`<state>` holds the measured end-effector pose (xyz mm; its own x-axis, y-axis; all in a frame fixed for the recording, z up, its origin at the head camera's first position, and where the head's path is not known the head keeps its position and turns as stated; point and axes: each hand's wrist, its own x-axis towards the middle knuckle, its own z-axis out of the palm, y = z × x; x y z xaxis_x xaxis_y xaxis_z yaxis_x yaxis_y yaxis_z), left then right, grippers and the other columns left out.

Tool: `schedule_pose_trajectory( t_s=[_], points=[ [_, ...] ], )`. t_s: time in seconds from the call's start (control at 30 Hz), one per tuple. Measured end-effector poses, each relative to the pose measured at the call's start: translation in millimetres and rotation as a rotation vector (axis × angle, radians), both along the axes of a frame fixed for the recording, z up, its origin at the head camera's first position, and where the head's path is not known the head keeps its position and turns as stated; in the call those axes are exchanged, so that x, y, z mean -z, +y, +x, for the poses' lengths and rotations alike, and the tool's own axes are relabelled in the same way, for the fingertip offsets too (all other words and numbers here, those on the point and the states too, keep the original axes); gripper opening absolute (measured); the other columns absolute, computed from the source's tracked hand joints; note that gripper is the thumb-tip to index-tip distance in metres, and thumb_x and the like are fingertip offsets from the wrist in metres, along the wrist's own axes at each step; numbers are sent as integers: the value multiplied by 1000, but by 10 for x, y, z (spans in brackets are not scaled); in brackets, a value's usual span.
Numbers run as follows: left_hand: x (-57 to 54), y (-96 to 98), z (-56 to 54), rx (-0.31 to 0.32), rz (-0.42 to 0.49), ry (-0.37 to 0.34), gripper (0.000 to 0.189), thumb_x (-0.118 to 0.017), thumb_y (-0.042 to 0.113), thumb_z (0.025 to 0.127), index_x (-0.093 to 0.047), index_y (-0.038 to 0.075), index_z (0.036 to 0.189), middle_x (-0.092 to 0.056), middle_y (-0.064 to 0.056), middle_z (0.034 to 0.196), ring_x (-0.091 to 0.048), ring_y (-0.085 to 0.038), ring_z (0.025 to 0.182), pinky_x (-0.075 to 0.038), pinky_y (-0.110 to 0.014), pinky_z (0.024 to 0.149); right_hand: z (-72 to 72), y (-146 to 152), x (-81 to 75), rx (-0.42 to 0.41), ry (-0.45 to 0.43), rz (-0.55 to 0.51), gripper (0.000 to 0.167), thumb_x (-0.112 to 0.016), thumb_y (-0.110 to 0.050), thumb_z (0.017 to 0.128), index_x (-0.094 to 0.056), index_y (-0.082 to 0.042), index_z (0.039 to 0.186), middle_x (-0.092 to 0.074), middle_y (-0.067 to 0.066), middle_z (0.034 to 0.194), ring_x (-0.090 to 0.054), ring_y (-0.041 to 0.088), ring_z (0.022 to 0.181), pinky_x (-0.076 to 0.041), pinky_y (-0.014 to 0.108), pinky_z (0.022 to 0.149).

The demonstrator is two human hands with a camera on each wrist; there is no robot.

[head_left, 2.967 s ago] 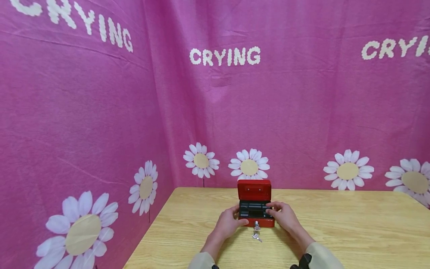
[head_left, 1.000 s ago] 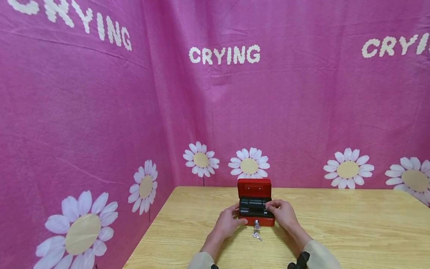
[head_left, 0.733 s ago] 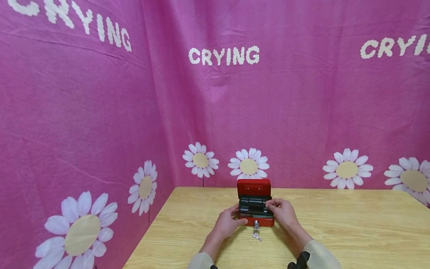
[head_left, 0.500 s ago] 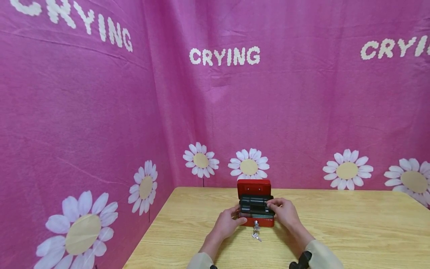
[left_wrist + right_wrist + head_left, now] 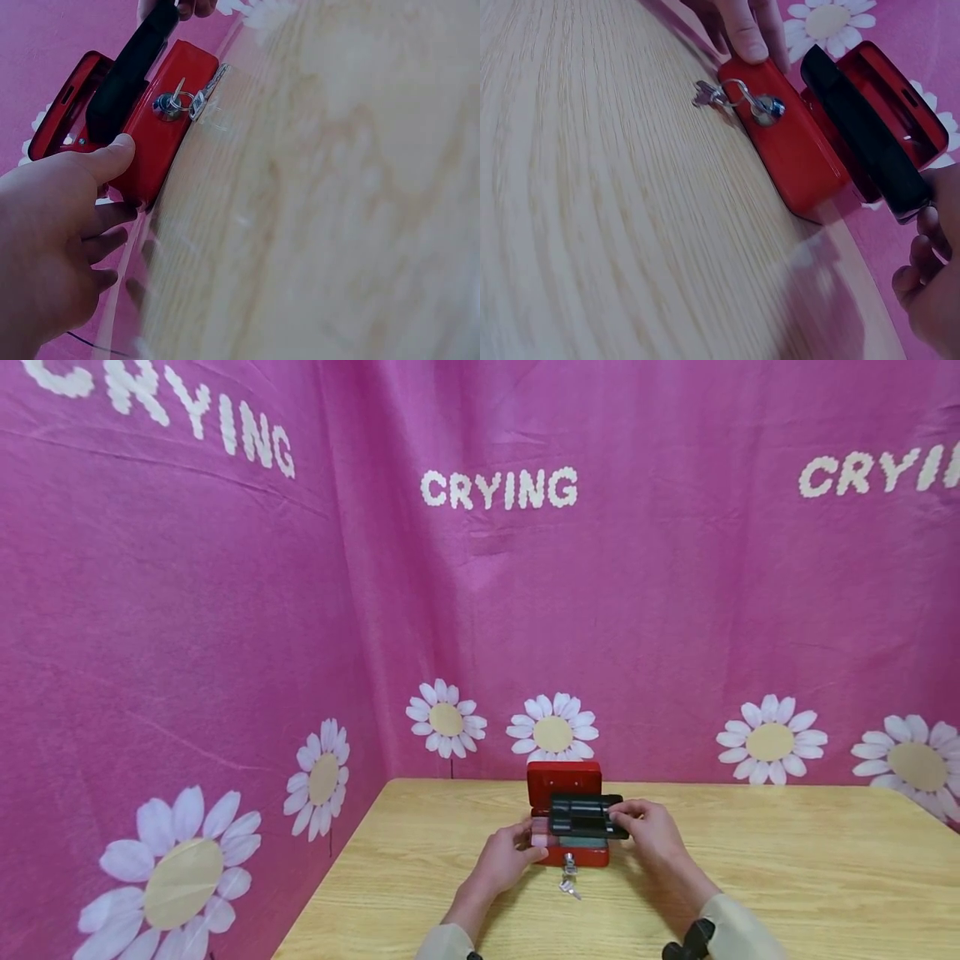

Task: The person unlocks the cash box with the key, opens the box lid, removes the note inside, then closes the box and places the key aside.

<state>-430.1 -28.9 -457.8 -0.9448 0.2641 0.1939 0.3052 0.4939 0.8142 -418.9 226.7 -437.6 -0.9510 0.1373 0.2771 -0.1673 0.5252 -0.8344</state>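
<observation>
A small red cash box (image 5: 588, 857) stands on the table with its lid (image 5: 564, 775) raised. My right hand (image 5: 656, 835) pinches the right end of a black compartment tray (image 5: 587, 805), which is lifted above the box and shifted right. In the right wrist view the tray (image 5: 862, 131) is tilted. At the box's left front corner, my left hand (image 5: 501, 858) grips it, thumb on the front edge (image 5: 118, 154). Inside the box lie flat pinkish and greenish pieces (image 5: 581, 842) that look like banknotes, partly hidden by the tray. Keys (image 5: 569, 887) hang from the front lock.
The box rests on a wood-grain table (image 5: 787, 877). Behind and to the left hangs a pink cloth (image 5: 637, 610) printed with daisies and white lettering. The table's back edge runs close behind the open lid.
The right hand has raised the black tray out of the box and moved it rightward, uncovering the flat pieces beneath. The left hand keeps its place at the box's left corner.
</observation>
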Motion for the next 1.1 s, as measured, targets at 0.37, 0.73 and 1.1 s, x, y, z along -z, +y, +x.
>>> schedule_pose_trajectory(
  t_s=[0.37,0.73,1.1],
  points=[
    [28,-6,5,0,-6,25,54,-73,23,91,-57,9,141,-66,-11,131,-61,-28,123,-47,-48,106,82,202,-40,-12,12,40,18,-62,-11,95,-74,-1,104,-70,11,97,-52,16,84,-41,25,69],
    [16,3,4,-3,-9,0,56,-74,25,89,-57,9,140,-65,-9,133,-60,-27,123,-48,-48,105,127,424,-41,-7,41,92,20,-64,-14,94,-75,-1,105,-72,15,106,-55,13,88,-43,25,74],
    [9,6,11,1,-24,20,53,-72,24,91,-58,8,139,-64,-12,134,-60,-29,125,-48,-47,105,176,616,-49,0,73,123,22,-66,-17,94,-74,0,105,-73,15,103,-53,5,82,-42,22,70]
  ],
)
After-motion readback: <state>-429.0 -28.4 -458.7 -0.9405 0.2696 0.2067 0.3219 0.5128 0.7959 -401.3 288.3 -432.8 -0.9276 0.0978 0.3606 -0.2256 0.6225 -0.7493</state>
